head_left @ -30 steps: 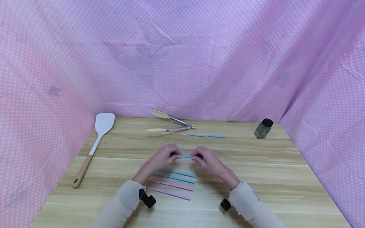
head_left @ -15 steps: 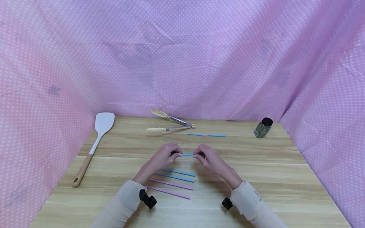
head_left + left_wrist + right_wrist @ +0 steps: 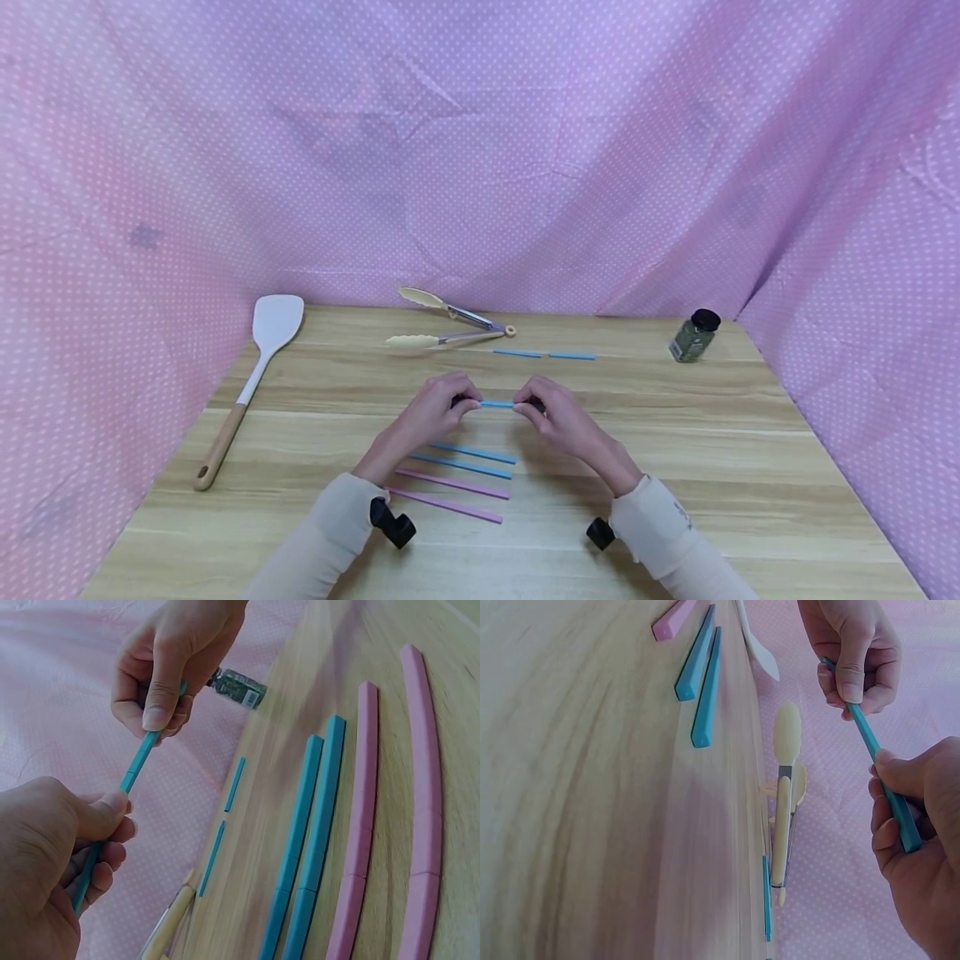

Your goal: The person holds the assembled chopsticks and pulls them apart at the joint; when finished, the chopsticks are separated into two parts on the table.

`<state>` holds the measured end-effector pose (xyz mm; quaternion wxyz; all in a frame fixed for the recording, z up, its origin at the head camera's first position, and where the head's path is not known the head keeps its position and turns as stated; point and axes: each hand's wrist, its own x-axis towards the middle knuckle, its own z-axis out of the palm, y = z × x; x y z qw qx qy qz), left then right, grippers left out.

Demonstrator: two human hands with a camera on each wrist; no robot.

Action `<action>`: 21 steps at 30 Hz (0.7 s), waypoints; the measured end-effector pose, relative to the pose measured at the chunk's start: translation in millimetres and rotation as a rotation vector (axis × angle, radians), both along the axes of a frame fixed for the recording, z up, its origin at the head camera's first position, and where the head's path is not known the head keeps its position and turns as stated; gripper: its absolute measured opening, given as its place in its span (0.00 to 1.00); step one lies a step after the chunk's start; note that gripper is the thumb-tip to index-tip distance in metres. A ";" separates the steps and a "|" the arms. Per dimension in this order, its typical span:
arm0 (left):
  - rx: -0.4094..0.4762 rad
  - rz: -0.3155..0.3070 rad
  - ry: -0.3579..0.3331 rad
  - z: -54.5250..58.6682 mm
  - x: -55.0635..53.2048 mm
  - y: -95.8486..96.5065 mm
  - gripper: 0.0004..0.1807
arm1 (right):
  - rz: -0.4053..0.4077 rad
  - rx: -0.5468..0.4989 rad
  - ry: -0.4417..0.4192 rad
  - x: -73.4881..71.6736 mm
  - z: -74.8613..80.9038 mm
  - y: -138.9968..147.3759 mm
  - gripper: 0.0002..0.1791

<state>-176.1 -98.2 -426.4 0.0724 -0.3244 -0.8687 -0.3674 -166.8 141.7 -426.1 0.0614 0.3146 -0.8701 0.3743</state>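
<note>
Both hands grip one blue chopstick, held above the table. My left hand has one end, with thumb and fingers curled round it. The other end is in my right hand, pinched between thumb and fingers. Between the hands a short bare stretch shows, and a seam crosses it in the left wrist view. Nearer me lie two blue chopsticks and two pink chopsticks, roughly side by side, their left ends hidden by my left arm. Farther back, two short blue chopstick pieces lie end to end.
Open tongs with cream tips lie by the table's back edge. A white spatula with a brown handle rests along the left side. At the back right stands a black-lidded jar. Pink dotted cloth hangs around the table.
Both hands have moved slightly away from me with the chopstick. My right hand has shifted a little to the right, so more of the chopstick shows between them.
</note>
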 end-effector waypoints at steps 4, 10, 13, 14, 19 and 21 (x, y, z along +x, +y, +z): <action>0.004 0.006 0.010 0.5 0.2 1.0 0.03 | 0.004 -0.014 0.015 0.0 -0.1 1.1 0.04; 0.006 0.022 0.007 -1.1 -0.4 1.9 0.03 | 0.009 -0.010 0.043 0.3 0.8 1.6 0.03; 0.014 0.023 -0.006 -1.2 -0.5 1.7 0.04 | 0.011 -0.012 0.045 0.4 1.6 1.7 0.04; 0.017 0.021 -0.006 -1.2 -0.4 1.6 0.04 | 0.013 -0.014 0.045 0.4 1.8 1.9 0.04; 0.039 0.024 0.003 -1.5 -0.1 1.0 0.03 | 0.010 -0.017 0.051 0.1 2.2 2.2 0.04; 0.050 0.030 0.007 -2.1 0.1 1.0 0.03 | 0.005 -0.021 0.057 -0.2 2.0 1.8 0.04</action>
